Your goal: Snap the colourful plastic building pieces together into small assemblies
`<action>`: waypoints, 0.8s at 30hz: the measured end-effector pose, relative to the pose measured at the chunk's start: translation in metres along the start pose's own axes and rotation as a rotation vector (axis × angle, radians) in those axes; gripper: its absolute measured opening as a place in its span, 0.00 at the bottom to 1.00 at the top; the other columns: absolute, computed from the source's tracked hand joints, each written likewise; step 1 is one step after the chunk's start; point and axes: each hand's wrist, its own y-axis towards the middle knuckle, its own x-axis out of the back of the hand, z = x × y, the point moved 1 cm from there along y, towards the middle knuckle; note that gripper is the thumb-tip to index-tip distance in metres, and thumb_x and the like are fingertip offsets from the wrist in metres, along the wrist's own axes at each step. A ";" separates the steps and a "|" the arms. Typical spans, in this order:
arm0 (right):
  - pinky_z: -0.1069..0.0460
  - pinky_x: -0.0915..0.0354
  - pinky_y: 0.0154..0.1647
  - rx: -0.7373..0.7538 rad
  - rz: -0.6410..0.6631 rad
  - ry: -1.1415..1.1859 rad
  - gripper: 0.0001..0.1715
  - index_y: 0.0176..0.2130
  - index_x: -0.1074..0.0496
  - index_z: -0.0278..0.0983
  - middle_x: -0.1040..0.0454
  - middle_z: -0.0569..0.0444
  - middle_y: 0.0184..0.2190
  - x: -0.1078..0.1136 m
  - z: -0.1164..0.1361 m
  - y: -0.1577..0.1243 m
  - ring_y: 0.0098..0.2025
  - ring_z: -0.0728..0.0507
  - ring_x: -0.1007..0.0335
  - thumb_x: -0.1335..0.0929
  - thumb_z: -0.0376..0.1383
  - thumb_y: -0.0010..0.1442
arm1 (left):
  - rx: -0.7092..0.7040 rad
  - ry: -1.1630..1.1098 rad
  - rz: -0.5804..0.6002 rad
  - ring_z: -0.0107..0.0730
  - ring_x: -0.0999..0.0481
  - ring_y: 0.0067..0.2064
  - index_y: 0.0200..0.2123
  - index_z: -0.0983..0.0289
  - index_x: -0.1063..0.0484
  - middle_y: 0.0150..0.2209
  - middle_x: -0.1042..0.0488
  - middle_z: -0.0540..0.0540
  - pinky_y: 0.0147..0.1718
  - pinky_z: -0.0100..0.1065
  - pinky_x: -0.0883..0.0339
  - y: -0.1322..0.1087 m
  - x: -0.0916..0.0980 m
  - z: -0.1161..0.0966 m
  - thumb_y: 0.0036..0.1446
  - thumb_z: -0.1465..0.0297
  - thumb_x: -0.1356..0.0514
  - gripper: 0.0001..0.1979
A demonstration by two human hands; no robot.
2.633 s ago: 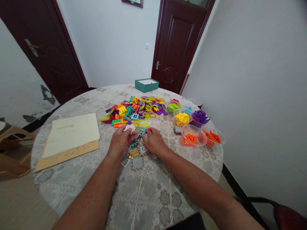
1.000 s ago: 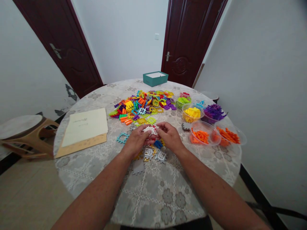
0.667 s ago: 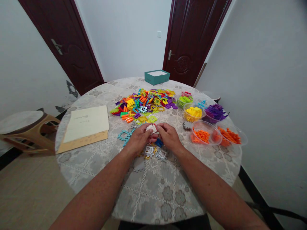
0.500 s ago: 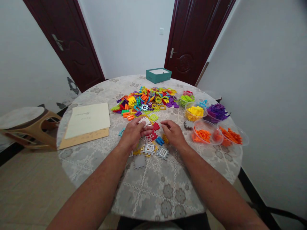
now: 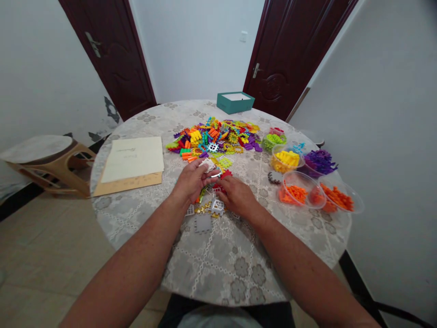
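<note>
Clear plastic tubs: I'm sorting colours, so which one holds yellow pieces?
The round clear plastic tub of chunky yellow pieces, beside the clear tub of lime-green pieces; no other tub shows yellow.

Smooth, faintly glossy plastic pieces [image 5: 213, 135] lie mid-frame. The tubs [image 5: 303, 176] at right are clear, shiny plastic. At left, the paper [image 5: 136, 161] is matt. Upper left, the door [image 5: 111, 54] looks like polished wood, its handle [image 5: 93, 43] metal.

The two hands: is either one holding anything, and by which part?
The left hand holds white latticed plastic, pinched at its near edge. The right hand is at the red pieces; whether it grips one is hidden.
</note>
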 end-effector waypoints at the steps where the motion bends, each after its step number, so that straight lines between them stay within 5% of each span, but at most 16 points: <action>1: 0.45 0.32 0.52 -0.014 0.010 -0.007 0.13 0.51 0.23 0.40 0.24 0.45 0.46 -0.002 0.001 0.001 0.49 0.39 0.28 0.32 0.38 0.70 | -0.003 0.005 0.005 0.35 0.15 0.40 0.53 0.65 0.31 0.40 0.21 0.57 0.37 0.33 0.20 0.000 0.000 0.000 0.64 0.76 0.40 0.14; 8: 0.49 0.32 0.42 -0.115 -0.171 0.469 0.08 0.42 0.22 0.40 0.21 0.53 0.37 -0.005 -0.006 -0.002 0.38 0.43 0.26 0.31 0.37 0.67 | -0.022 0.026 0.040 0.33 0.16 0.42 0.51 0.65 0.28 0.46 0.21 0.61 0.42 0.35 0.20 -0.001 0.001 0.002 0.64 0.76 0.39 0.13; 14: 0.51 0.31 0.35 -0.323 -0.377 0.857 0.15 0.43 0.22 0.39 0.21 0.55 0.34 0.011 -0.018 -0.006 0.32 0.45 0.27 0.31 0.46 0.64 | 0.037 0.098 0.141 0.35 0.16 0.39 0.52 0.66 0.27 0.48 0.20 0.64 0.38 0.34 0.19 -0.001 -0.001 0.009 0.64 0.74 0.38 0.13; 24: 0.50 0.26 0.34 -0.350 -0.361 1.059 0.18 0.44 0.24 0.40 0.20 0.53 0.37 0.018 -0.014 -0.005 0.33 0.45 0.23 0.27 0.47 0.59 | 0.032 0.195 0.241 0.34 0.15 0.39 0.52 0.64 0.24 0.48 0.18 0.60 0.39 0.34 0.19 -0.005 -0.006 0.021 0.63 0.73 0.35 0.14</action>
